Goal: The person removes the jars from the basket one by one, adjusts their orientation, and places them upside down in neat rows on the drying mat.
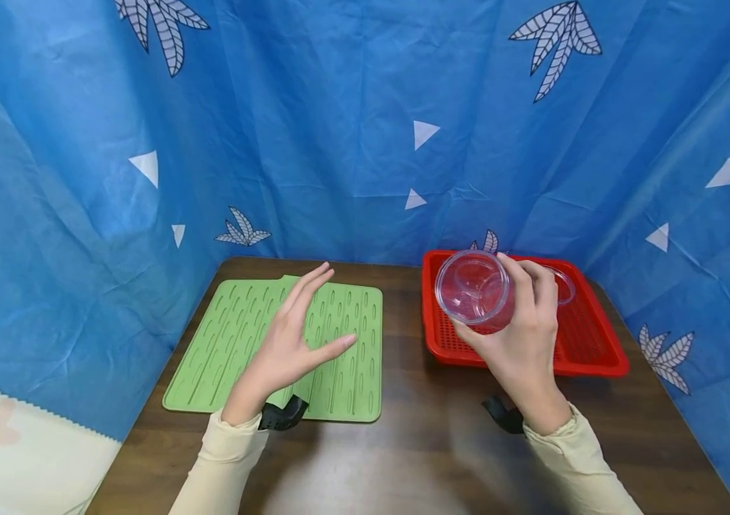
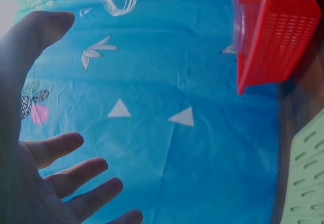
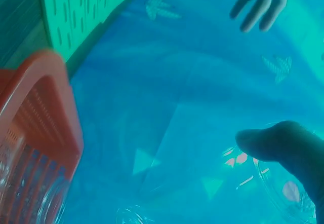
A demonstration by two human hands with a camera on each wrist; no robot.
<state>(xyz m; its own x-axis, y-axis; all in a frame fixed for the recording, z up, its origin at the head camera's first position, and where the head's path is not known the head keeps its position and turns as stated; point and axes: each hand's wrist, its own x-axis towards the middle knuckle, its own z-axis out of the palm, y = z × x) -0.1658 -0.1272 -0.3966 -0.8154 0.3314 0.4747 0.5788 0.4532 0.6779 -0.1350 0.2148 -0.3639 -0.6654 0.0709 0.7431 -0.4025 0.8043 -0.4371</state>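
My right hand (image 1: 528,343) grips a clear cup (image 1: 471,293) by its side, holding it above the left part of a red basket (image 1: 590,368). The cup tilts, its round rim toward the head camera. In the right wrist view the thumb (image 3: 276,142) lies against the clear wall. Another clear round-rimmed piece (image 1: 569,287) shows in the basket behind my right fingers; its full shape is hidden. Over a green ridged mat (image 1: 204,379), my left hand (image 1: 284,347) is raised with fingers spread and thumb apart, holding nothing.
Mat and basket lie on a dark wooden table (image 1: 403,443), mat at left, basket at right. A blue patterned curtain (image 1: 339,129) hangs close behind the table and along both sides. A pale flowered cloth (image 1: 23,436) shows at lower left.
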